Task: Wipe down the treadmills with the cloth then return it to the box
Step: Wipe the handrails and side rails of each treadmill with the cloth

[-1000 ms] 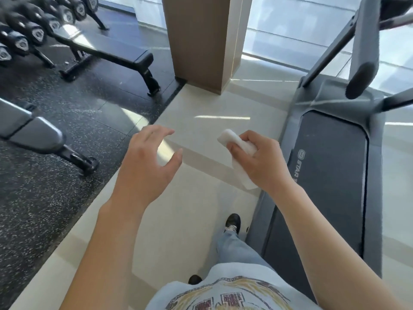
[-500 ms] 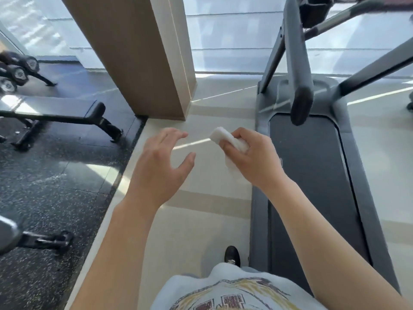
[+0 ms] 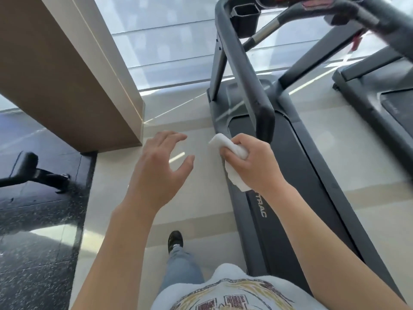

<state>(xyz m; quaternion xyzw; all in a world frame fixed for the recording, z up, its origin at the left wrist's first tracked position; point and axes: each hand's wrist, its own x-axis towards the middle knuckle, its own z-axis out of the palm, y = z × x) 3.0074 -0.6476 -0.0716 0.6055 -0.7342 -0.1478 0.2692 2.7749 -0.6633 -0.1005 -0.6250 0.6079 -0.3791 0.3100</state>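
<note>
Cloth (image 3: pixel 232 153) sits bunched in the right hand (image 3: pixel 252 162), seemingly just short of the treadmill (image 3: pixel 297 175) handrail (image 3: pixel 245 74); left hand (image 3: pixel 156 171) hovers spread, empty. Best fold it flat before wiping.

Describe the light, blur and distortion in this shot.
Head view: daylight through the window streaks the floor tiles; the treadmill console at the top right is motion-blurred; wide-angle bending bows the pillar; the right hand and white cloth stay sharp.
</note>
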